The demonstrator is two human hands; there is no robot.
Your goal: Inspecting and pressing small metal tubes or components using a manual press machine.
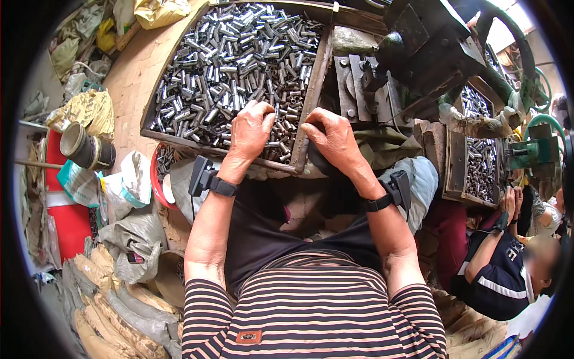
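A wooden tray [315, 72] in front of me is heaped with several short shiny metal tubes [233, 54]. My left hand [251, 128] rests palm down on the tubes at the tray's near right corner, fingers curled into the pile. My right hand [332, 137] sits just right of it at the tray's wooden edge, fingers bent and pinched together; what it holds is hidden. Both wrists carry black strapped devices [206, 179]. Dark iron machine parts [365, 84] stand right beside my right hand.
A heavy machine with a green wheel [526, 66] rises at the right. Another person [508, 263] sits at right by a second tray of tubes [481, 161]. Sacks [119, 311], bags and a red bin [69, 215] crowd the left floor.
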